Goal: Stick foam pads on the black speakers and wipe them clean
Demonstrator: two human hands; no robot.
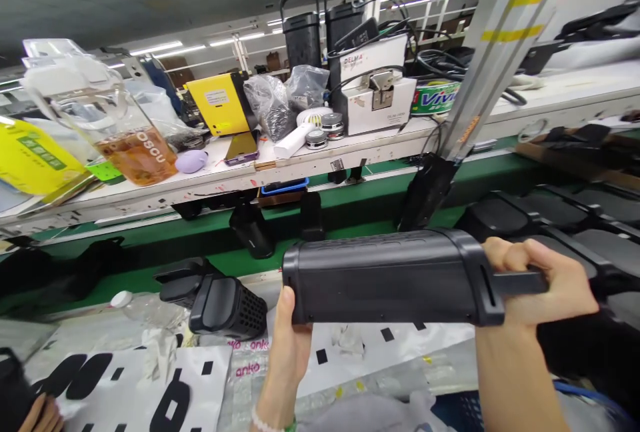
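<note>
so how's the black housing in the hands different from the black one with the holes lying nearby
The held black housing sits level on the left hand and in the right hand, while the perforated black housing lies unheld. The held one looks longer, with a mostly solid face; the perforated one shows rows of holes. Both look like black plastic.

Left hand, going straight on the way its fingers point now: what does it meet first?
The left hand would meet the black plastic housing first: the housing already sits against the hand, so there appears to be no gap to cross.
</note>
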